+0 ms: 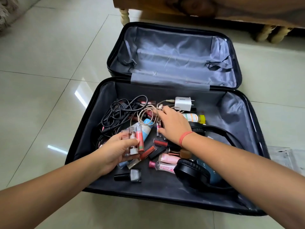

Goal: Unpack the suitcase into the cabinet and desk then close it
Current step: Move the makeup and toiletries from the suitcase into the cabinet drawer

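Suitcase [166, 194] lies open flat on the tile floor [41, 63], long axis running nine to three, lid half out at twelve o'clock. Left hand [118, 151] is curled tight around a bunch of small tubes [133, 139], caps pointing to twelve. Right hand [173, 126] reaches palm-down, fingers spread loose over the white cable [146, 113], gripping nothing. Black headphones [194, 176] sit at four o'clock.

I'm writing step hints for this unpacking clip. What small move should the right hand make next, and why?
Probably close the right hand on the small tube under its fingertips and lift it out. The left hand already holds a bunch of small cosmetic tubes, and many more lie loose in the open suitcase.
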